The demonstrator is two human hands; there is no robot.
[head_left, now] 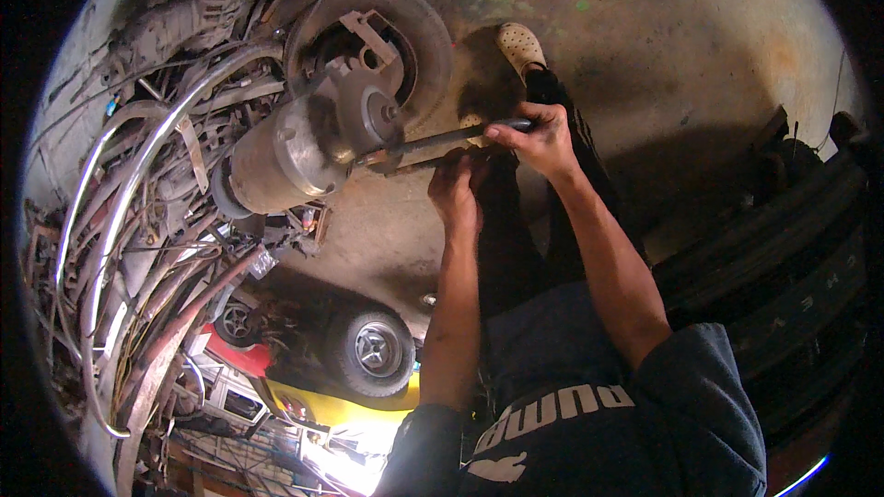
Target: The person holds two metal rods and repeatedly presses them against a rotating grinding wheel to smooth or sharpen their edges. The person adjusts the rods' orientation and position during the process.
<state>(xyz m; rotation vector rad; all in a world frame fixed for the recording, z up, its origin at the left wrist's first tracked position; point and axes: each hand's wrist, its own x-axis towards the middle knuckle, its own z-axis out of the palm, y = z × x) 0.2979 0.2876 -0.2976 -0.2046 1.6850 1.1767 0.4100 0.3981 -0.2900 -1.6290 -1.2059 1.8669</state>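
My right hand (543, 140) is closed on the black handle of a long, narrow metal tool (428, 142); its exact kind is unclear. The tool's shaft points left, and its tip ends beside the cylindrical motor body of a bench grinder (281, 156). Just below the shaft, my left hand (455, 186) has its fingers curled around a thin dark bar (419, 166), partly hidden by the fingers. A round housing (370, 109) sits on the machine's right side, close to the shaft. At its lower left end is a grey wheel (227, 191). Whether the tool touches the machine I cannot tell.
Behind the machine lies a tyre (425, 46) with a metal bracket. Bent chrome tubes (124, 212) and scrap metal crowd the left. A small wheel (376, 354) is near a yellow panel (345, 410) below. My beige clog (519, 46) stands on the concrete floor (663, 46).
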